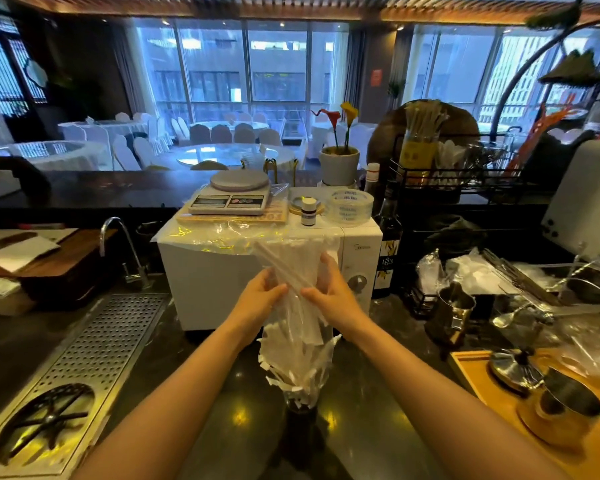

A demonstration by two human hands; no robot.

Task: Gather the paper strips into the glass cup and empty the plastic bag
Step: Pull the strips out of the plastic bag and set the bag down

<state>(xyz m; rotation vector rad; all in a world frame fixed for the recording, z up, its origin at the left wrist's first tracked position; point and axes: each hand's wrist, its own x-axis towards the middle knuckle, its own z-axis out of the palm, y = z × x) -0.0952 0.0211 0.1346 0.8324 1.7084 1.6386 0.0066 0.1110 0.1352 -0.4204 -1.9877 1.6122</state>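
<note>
A clear plastic bag (293, 258) full of long white paper strips (297, 355) hangs upright over the dark counter. My left hand (262, 292) and my right hand (329, 292) both pinch the bag at its middle, thumbs facing each other. The strips' lower ends fan out and reach into a dark glass cup (300, 415) standing on the counter directly below. The cup's rim is hidden by the strips.
A white microwave (201, 282) with a kitchen scale (231, 197) stands just behind the bag. A perforated metal drain tray (84, 362) and tap (118, 244) lie at left. Metal jugs (454, 310), spoons and a wooden tray (499, 410) crowd the right.
</note>
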